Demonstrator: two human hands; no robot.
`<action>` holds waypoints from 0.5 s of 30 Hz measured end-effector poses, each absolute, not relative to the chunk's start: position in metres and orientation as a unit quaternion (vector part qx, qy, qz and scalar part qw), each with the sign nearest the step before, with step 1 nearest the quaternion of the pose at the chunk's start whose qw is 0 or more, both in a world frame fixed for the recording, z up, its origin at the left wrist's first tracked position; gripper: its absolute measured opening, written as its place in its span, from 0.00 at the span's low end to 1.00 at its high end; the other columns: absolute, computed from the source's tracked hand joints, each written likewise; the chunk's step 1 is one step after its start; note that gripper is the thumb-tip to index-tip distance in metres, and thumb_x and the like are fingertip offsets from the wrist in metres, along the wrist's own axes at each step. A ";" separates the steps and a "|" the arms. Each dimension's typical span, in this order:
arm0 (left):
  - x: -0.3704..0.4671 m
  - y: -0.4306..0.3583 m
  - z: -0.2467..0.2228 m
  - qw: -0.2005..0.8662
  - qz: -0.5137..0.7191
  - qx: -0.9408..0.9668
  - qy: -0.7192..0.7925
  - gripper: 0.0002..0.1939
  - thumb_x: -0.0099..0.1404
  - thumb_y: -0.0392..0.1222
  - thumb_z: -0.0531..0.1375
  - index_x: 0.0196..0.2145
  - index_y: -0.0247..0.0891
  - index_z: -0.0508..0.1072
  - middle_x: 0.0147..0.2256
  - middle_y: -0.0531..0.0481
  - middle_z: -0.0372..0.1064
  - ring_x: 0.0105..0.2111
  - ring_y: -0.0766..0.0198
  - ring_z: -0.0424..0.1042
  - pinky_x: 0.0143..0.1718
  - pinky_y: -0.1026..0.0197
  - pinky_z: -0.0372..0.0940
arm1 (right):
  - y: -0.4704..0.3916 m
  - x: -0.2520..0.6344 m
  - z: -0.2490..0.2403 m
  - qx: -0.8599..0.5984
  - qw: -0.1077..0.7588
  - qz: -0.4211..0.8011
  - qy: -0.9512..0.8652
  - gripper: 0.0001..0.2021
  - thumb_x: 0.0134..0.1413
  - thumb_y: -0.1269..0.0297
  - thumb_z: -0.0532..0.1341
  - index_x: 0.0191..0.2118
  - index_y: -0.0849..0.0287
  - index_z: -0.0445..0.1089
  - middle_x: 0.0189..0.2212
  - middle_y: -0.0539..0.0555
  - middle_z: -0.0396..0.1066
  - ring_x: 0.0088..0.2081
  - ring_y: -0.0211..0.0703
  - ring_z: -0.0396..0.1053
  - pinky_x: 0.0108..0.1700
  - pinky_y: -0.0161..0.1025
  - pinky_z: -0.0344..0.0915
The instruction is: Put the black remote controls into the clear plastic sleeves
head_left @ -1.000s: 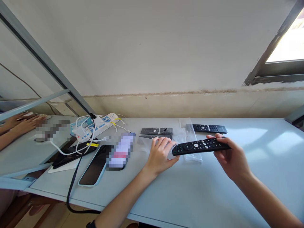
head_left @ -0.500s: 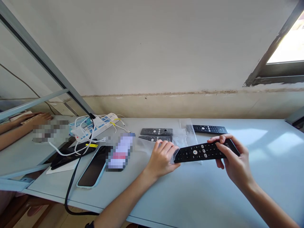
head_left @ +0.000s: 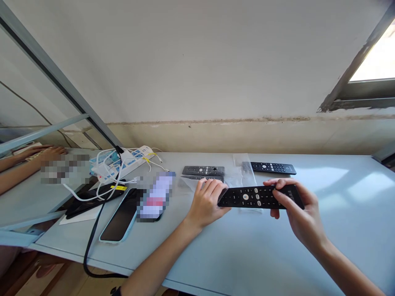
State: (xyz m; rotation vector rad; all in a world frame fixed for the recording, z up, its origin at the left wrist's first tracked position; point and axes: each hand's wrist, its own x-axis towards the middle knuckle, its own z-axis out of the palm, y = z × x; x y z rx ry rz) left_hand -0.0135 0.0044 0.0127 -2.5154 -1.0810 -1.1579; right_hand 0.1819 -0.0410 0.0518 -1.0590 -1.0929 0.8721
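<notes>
A long black remote control point(head_left: 249, 197) with white and grey buttons is held level above the desk, button side up. My right hand point(head_left: 299, 205) is closed on its right end, thumb on top and fingers beneath. My left hand point(head_left: 208, 203) is closed at the left end, pinching what looks like a clear plastic bag around the tip; its fingers hide most of that bag. Behind my left hand lie two more remotes point(head_left: 202, 170) in clear plastic, the nearer one partly covered by my fingers. Another remote point(head_left: 273, 167) rests farther right near the wall.
Clear plastic point(head_left: 247, 172) lies flat between the remotes. To the left are a phone with a light blue edge point(head_left: 119, 218), a blurred-out phone point(head_left: 156, 197), a black pouch point(head_left: 89, 201) and a power strip point(head_left: 135, 160) with tangled cables. Another person's hands point(head_left: 51, 155) rest beyond the metal frame.
The remote has moved a little to the left and levelled out, with my right hand following. My left fingers now sit closer over its left end and cover more of the nearer remote behind.
</notes>
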 end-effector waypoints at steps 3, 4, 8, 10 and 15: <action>-0.015 0.004 0.013 0.072 -0.382 -0.845 -0.368 0.12 0.61 0.42 0.55 0.43 0.38 0.66 0.36 0.50 0.73 0.36 0.61 0.71 0.44 0.57 0.57 | -0.036 0.186 0.056 -0.475 0.670 0.392 -0.416 0.12 0.41 0.59 0.65 0.24 0.55 0.60 0.29 0.49 0.72 0.13 0.30 0.58 0.10 0.32 0.57; -0.016 0.005 0.013 0.072 -0.379 -0.846 -0.368 0.14 0.62 0.41 0.54 0.46 0.38 0.65 0.37 0.50 0.73 0.36 0.61 0.71 0.44 0.57 0.58 | -0.035 0.187 0.057 -0.479 0.676 0.395 -0.397 0.13 0.40 0.59 0.65 0.24 0.55 0.59 0.28 0.48 0.71 0.12 0.29 0.57 0.09 0.31 0.55; -0.020 0.006 0.012 0.068 -0.365 -0.856 -0.359 0.15 0.64 0.38 0.53 0.49 0.37 0.65 0.36 0.50 0.74 0.35 0.62 0.71 0.42 0.57 0.59 | -0.034 0.188 0.057 -0.484 0.679 0.394 -0.386 0.13 0.41 0.60 0.64 0.24 0.55 0.57 0.29 0.47 0.71 0.11 0.28 0.56 0.09 0.31 0.54; -0.021 0.007 0.011 0.067 -0.361 -0.858 -0.359 0.16 0.63 0.38 0.53 0.49 0.38 0.65 0.35 0.50 0.74 0.34 0.61 0.71 0.41 0.57 0.60 | -0.036 0.187 0.056 -0.477 0.676 0.379 -0.414 0.13 0.43 0.59 0.64 0.24 0.55 0.58 0.29 0.47 0.70 0.12 0.28 0.57 0.09 0.31 0.55; -0.019 0.006 0.011 0.072 -0.359 -0.860 -0.356 0.13 0.61 0.40 0.55 0.44 0.38 0.68 0.36 0.49 0.73 0.34 0.60 0.71 0.38 0.58 0.61 | -0.038 0.188 0.051 -0.453 0.654 0.373 -0.477 0.13 0.45 0.57 0.65 0.25 0.56 0.60 0.30 0.49 0.70 0.13 0.30 0.60 0.10 0.31 0.59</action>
